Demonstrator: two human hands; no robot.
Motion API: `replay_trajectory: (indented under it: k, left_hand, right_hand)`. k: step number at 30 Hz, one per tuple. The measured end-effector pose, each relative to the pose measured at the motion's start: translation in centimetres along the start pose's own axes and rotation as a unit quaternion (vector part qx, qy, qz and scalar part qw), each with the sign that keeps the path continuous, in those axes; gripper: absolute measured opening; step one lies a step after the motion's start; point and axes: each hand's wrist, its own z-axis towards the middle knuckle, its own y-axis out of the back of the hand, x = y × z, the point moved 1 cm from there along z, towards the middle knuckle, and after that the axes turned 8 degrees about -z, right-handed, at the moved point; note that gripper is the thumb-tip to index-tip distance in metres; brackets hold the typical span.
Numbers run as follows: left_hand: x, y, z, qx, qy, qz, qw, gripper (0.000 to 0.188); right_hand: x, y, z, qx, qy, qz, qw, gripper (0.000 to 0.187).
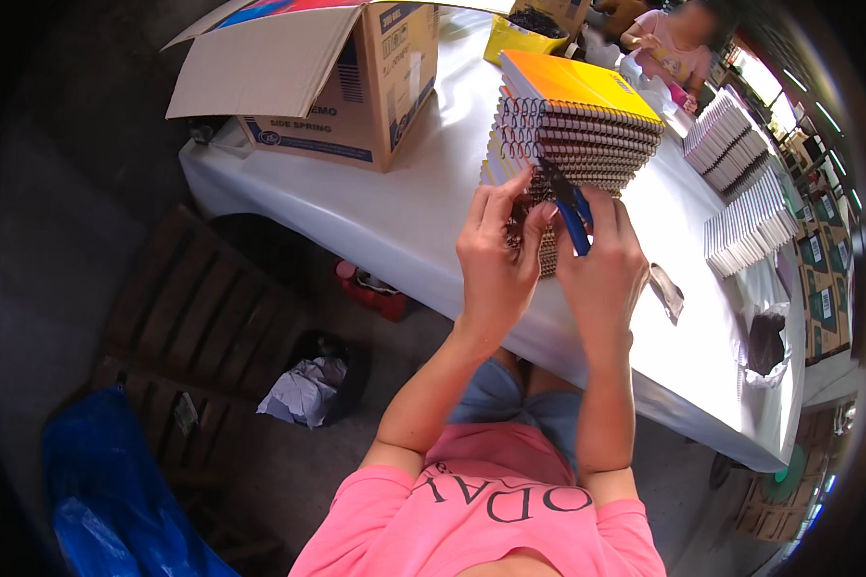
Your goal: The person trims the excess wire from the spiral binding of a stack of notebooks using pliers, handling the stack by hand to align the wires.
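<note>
A tall stack of spiral notebooks (pixel 601 139) stands at the table's front edge, its dark coils facing me. The uppermost notebook has an orange-yellow cover (pixel 587 82). My right hand (pixel 601 250) is closed around blue-handled pliers (pixel 575 213), whose dark jaws point up against the coils at the stack's near left corner. Beside it, my left hand (pixel 496 250) pinches a notebook's coiled corner lower in the stack, with the thumb close to the pliers. My fingers partly hide the coil ends there.
On the white-covered table (pixel 337 197) stands an open cardboard box (pixel 308 106) at left. A yellow container (pixel 520 40) of dark strands sits behind. More notebook stacks (pixel 726 144) line the right side, near a person (pixel 674 43). Wooden pallets (pixel 202 298) and a red object (pixel 373 291) lie below.
</note>
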Motion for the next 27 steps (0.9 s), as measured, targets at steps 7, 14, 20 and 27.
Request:
replay_trajectory:
  k: [7, 14, 20, 27]
  left_hand:
    - [-1.0, 0.6, 1.2, 0.003, -0.006, 0.039, 0.999, 0.016]
    - [-1.8, 2.0, 1.6, 0.069, -0.019, 0.105, 0.992, 0.014]
    - [-2.6, 3.3, 3.7, 0.173, -0.027, 0.109, 0.978, 0.015]
    - [-1.5, 5.4, 5.5, 0.299, 0.336, -0.171, 0.876, 0.022]
  right_hand:
    - [0.1, 0.2, -0.5, -0.046, 0.025, -0.113, 0.992, 0.054]
    - [-1.2, -0.4, -0.6, -0.065, 0.062, -0.115, 0.989, 0.059]
    - [-3.2, -1.3, 0.6, -0.068, 0.108, -0.047, 0.991, 0.054]
    - [-3.3, -0.8, 1.6, -0.114, 0.168, -0.074, 0.976, 0.054]
